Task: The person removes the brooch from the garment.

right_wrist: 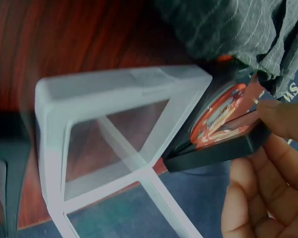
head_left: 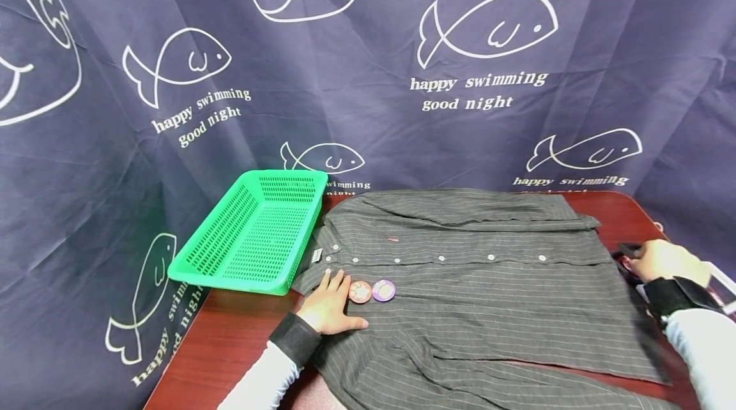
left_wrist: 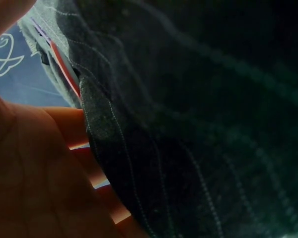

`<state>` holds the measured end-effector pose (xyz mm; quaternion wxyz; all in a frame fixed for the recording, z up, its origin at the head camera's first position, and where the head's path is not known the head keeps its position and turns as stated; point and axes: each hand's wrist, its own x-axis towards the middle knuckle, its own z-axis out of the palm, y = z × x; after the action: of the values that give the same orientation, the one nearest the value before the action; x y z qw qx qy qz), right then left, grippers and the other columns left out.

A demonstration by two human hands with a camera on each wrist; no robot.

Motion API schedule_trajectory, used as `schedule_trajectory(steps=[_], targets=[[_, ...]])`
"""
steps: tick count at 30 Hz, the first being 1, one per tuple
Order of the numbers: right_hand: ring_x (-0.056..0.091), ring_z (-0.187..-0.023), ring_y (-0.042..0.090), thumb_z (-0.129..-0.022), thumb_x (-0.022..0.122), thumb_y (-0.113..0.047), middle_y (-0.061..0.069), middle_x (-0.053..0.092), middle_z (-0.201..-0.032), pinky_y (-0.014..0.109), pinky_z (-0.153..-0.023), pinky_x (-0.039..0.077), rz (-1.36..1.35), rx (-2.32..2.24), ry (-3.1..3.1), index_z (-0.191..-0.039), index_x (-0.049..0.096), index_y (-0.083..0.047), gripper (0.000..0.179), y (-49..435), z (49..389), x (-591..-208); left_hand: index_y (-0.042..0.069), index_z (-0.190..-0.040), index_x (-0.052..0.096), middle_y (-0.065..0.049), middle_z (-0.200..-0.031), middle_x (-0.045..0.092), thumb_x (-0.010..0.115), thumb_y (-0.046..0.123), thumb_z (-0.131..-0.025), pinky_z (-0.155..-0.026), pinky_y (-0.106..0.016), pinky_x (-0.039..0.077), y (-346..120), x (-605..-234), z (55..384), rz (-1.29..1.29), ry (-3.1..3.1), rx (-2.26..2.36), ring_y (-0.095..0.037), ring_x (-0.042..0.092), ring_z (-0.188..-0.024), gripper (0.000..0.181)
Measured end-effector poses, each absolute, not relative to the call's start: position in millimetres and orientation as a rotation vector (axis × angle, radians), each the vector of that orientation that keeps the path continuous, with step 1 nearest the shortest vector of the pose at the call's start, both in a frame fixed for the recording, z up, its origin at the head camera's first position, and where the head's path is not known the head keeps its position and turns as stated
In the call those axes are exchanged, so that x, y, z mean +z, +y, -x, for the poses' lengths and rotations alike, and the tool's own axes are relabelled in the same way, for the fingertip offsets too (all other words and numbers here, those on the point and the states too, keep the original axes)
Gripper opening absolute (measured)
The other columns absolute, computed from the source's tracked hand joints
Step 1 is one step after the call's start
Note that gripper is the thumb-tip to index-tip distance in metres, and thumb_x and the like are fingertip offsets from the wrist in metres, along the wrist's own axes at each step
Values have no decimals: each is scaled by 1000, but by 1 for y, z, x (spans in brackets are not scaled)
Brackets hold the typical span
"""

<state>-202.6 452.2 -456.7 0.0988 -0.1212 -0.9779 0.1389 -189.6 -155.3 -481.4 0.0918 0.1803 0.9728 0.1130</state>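
Observation:
A dark grey pinstriped button-up shirt (head_left: 489, 308) lies spread across the table with its collar to the left. My left hand (head_left: 330, 308) rests on it by the collar, fingers spread. Right beside those fingers lie a round reddish badge (head_left: 360, 292) and a purple-edged badge (head_left: 384, 290). Past the shirt's hem, my right hand (head_left: 669, 263) pinches the corner of a black display frame (right_wrist: 216, 161) between thumb and fingers. A red-rimmed round piece (right_wrist: 203, 119) shows inside that frame. Against it stands a white display frame (right_wrist: 124, 82) with a clear window, tilted in the right wrist view.
A green plastic basket (head_left: 230, 282) sits at the table's left, close to the collar. Another black frame (right_wrist: 12, 148) is at the left of the right wrist view. Behind the reddish-brown table (head_left: 213, 333) hangs a blue fish-print curtain (head_left: 368, 97).

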Motion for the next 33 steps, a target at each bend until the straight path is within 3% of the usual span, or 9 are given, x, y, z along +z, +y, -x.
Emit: schedule_trajectory(steps=[3,9,17,33], targets=[[57,-65,52,-79,66,-22,36,63,-81,63,-59,36,471,418,-2916,-66,65,-2,24,448,201,-456,-4,-145,42,-26,-153,36,73,62,-73,-113,-57,33,-155,-482,190,-531,2889,331,-51,27,-143,103],[57,-63,48,-76,60,-15,32,65,-77,55,-52,37,455,426,-2929,-57,62,-8,20,447,201,-459,-4,-145,42,-26,-153,37,73,63,-73,-113,-57,33,-155,-482,191,-532,2887,327,-50,27,-143,103],[59,-63,48,-82,58,-23,39,63,-83,51,-47,38,492,425,-2930,-63,64,-2,29,447,206,-467,-5,-143,43,-27,-151,38,73,62,-72,-113,-57,33,-155,-480,191,-547,2900,316,-52,29,-141,102],[57,-67,55,-83,55,-18,43,60,-86,52,-47,38,559,418,-2911,-73,63,5,26,440,203,-464,-4,-145,42,-25,-153,37,73,63,-72,-113,-57,33,-155,-480,192,-521,2884,331,-50,27,-143,103]])
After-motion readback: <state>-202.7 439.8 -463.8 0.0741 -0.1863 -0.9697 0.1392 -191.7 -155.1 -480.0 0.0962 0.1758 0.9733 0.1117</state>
